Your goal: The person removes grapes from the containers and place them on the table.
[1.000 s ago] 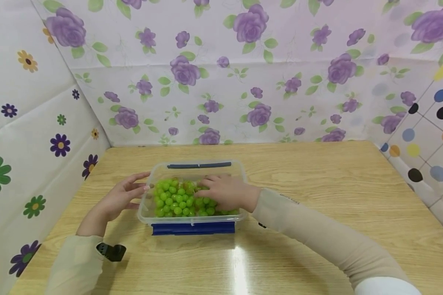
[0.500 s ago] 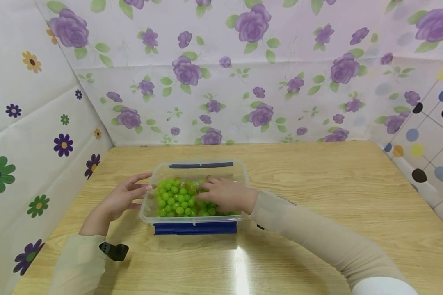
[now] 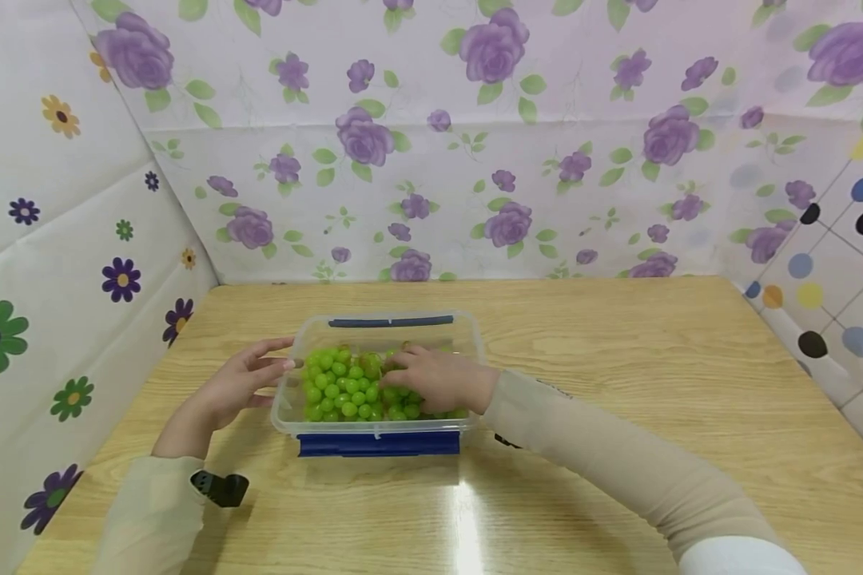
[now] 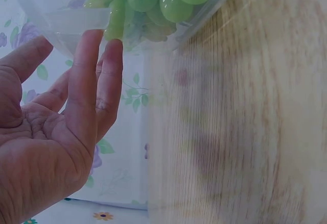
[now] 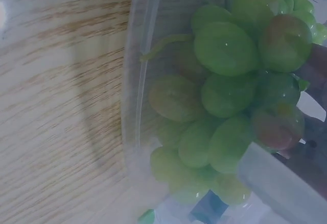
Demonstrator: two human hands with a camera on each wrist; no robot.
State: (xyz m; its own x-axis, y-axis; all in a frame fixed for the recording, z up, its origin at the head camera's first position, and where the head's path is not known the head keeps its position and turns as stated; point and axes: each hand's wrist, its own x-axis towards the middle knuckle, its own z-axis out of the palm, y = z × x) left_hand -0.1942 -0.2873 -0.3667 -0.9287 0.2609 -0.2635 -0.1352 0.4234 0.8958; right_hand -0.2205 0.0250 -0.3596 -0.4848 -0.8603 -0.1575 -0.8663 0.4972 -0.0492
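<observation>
A clear plastic storage box (image 3: 374, 427) with blue latches stands uncovered on the wooden table. Inside lie green grapes, one bunch (image 3: 341, 387) at the left and another bunch (image 3: 397, 411) at the right. My right hand (image 3: 439, 379) reaches into the box from the right and grips the right bunch from above. The right wrist view shows that bunch (image 5: 225, 96) large beside the box wall, with fingers (image 5: 317, 66) dark at the right edge; the thumb is hard to make out. My left hand (image 3: 233, 387) touches the box's left side with spread, extended fingers (image 4: 84, 81).
Flowered sheeting (image 3: 431, 200) rises behind the table (image 3: 604, 343), and patterned sheets line both sides. The blue front latch flap (image 3: 379, 444) hangs below the box rim. Each wrist wears a strap with a dark device (image 3: 220, 488), mostly hidden on the right.
Both hands, the box and the grapes keep nearly the same places. The head view has shifted only slightly.
</observation>
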